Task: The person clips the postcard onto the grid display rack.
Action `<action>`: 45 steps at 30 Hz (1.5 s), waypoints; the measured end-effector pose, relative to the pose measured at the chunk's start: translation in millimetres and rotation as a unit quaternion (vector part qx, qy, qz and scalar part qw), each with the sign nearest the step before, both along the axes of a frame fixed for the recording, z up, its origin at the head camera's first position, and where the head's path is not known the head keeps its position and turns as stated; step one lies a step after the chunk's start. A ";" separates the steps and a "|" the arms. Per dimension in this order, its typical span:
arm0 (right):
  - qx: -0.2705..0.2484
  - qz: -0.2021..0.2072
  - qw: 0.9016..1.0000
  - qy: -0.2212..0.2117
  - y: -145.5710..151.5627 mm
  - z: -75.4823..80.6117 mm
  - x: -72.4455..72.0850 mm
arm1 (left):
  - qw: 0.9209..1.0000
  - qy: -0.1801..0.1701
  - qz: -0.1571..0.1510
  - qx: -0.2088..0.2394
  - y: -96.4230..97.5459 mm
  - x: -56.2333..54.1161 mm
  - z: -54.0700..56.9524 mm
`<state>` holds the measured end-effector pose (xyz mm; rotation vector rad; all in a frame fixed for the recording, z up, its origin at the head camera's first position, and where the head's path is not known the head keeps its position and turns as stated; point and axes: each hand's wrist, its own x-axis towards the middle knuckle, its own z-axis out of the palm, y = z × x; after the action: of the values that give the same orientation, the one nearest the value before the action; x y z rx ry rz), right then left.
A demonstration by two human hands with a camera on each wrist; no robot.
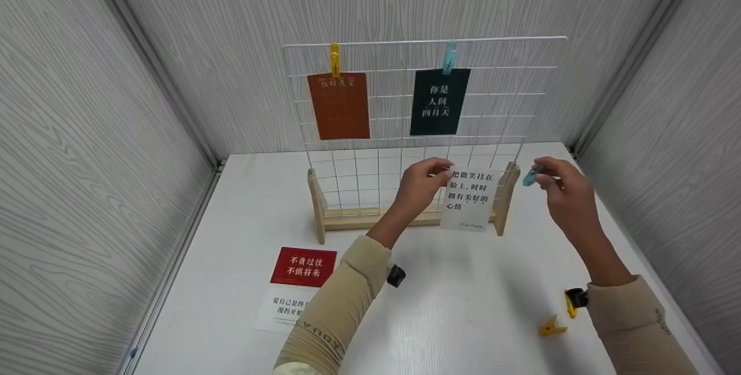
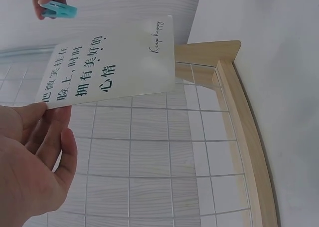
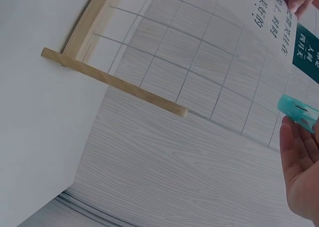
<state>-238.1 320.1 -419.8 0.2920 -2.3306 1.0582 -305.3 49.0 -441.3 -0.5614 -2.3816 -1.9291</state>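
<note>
My left hand [image 1: 421, 183] pinches a white card [image 1: 470, 201] with dark printed characters by its upper left corner, in front of the lower right of a white wire grid [image 1: 399, 158]. In the left wrist view, thumb and fingers grip the edge of the card [image 2: 119, 62]. To the right of the card, my right hand [image 1: 570, 192] holds a light blue clothes peg [image 1: 530, 176] between thumb and fingers, apart from card and grid. The right wrist view shows the peg [image 3: 298, 111] at the fingertips. A yellow peg [image 1: 334, 60] and a blue peg [image 1: 450, 58] fix two cards to the grid.
The orange-brown card [image 1: 340, 110] and dark green card [image 1: 439, 106] hang high on the grid, above its wooden stand [image 1: 382, 221]. A red card [image 1: 303, 267] and another white card [image 1: 278, 311] lie front left. Yellow pegs [image 1: 552, 326] lie on the white table [image 1: 451, 305] near my right forearm.
</note>
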 end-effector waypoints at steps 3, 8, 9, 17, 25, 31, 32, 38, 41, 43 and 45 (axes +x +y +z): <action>0.000 -0.002 1.000 0.001 2.1 2.3 -1.7 | 1.000 0.006 0.004 -0.007 4.2 -1.8 5.3; 0.006 -0.003 1.000 0.018 4.4 6.8 -5.7 | 1.000 0.015 0.003 -0.015 12.1 -4.5 13.3; 0.007 -0.005 1.000 0.020 4.3 8.3 -6.5 | 1.000 0.017 0.002 -0.016 13.7 -5.1 14.9; -0.004 -0.014 1.000 0.022 0.3 26.8 -10.3 | 0.998 0.040 0.018 -0.035 26.3 -11.4 28.9; -0.010 -0.007 0.999 0.048 -5.6 47.1 -17.9 | 0.996 0.061 0.021 -0.063 35.5 -16.9 44.8; 0.011 -0.031 0.998 0.051 -6.8 59.1 -24.7 | 0.995 0.056 0.031 -0.080 38.8 -19.2 54.5; 0.013 -0.033 0.998 0.054 -7.0 61.1 -25.7 | 0.995 0.054 0.031 -0.081 39.2 -19.5 55.8; 0.006 -0.029 0.997 0.068 -7.3 72.6 -32.7 | 0.996 0.061 0.030 -0.065 41.9 -22.6 64.6; 0.003 -0.030 0.996 0.083 -6.8 77.9 -37.1 | 0.996 0.060 0.030 -0.061 44.0 -23.7 69.5; 0.000 -0.030 0.995 0.093 -6.3 80.8 -40.4 | 0.996 0.058 0.032 -0.064 45.6 -24.0 72.3; -0.003 -0.029 0.994 0.103 -6.3 83.5 -43.3 | 0.996 0.058 0.034 -0.066 47.4 -23.7 75.1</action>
<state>-281.4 313.9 -336.3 0.3142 -2.1381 0.9591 -328.9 96.4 -366.2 -0.5733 -2.4338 -1.6741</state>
